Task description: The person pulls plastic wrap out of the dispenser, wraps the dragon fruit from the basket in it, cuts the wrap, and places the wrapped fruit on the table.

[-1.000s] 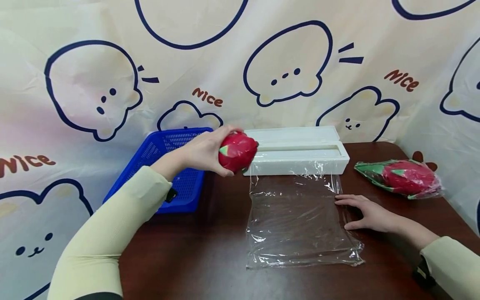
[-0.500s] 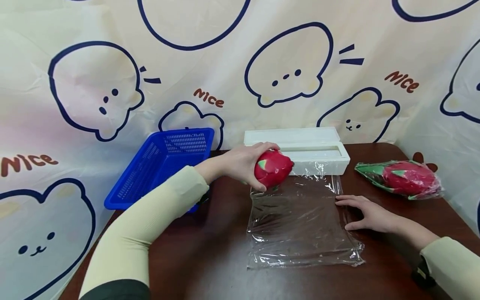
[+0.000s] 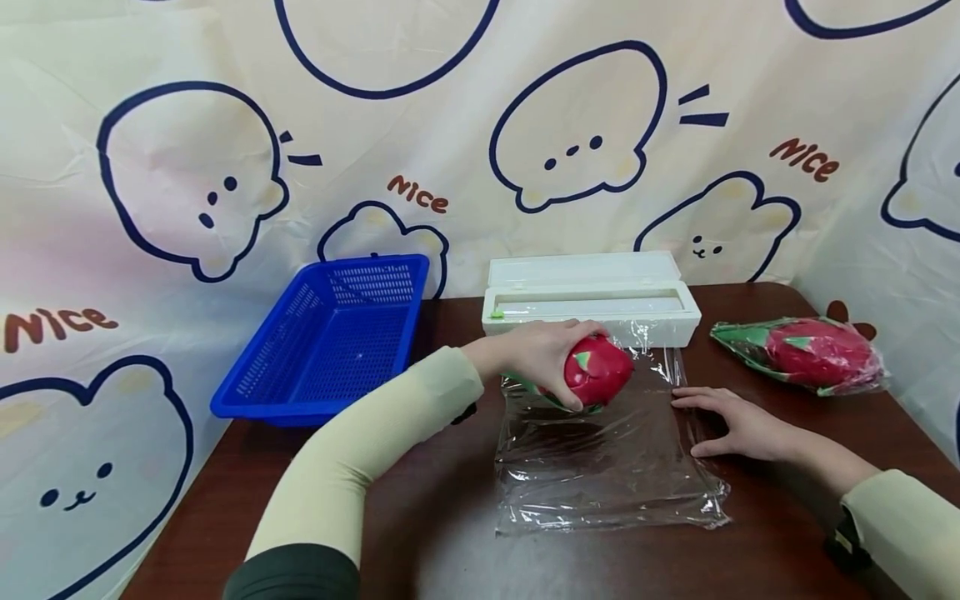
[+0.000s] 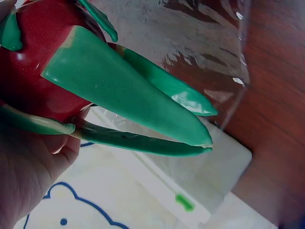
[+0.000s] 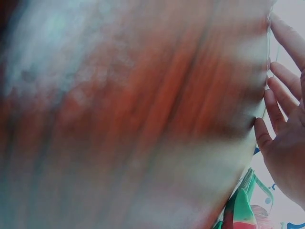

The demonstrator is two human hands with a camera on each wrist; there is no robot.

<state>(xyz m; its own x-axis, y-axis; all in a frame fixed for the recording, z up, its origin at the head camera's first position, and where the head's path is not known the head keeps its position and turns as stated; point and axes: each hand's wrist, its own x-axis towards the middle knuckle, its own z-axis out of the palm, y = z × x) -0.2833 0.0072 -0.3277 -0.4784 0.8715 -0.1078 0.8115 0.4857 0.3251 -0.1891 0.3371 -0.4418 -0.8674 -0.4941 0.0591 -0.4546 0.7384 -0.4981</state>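
Observation:
My left hand [image 3: 534, 354] grips a red dragon fruit [image 3: 598, 372] over the upper part of a sheet of clear cling film [image 3: 592, 483]. Whether the fruit touches the film, I cannot tell. Long green leaves [image 4: 126, 90] stick out from the fruit in the left wrist view. Lying at the film's right edge is my right hand [image 3: 742, 429], its fingers loosely extended. In the right wrist view its fingertips [image 5: 263, 126] meet the tabletop. The film runs out of a white dispenser box [image 3: 517, 329] whose lid [image 3: 585, 267] is raised at the back.
A blue perforated basket [image 3: 322, 408] stands at the left rear of the dark wooden table [image 3: 450, 542]. Toward the right edge lies another dragon fruit [image 3: 817, 354], wrapped in clear film. A green slider [image 3: 497, 315] sits on the box. Behind everything hangs a printed curtain [image 3: 450, 125].
My left hand has carried the dragon fruit right and downward, from near the basket to over the film. The basket and the box's left end are now uncovered. My right hand has stayed put.

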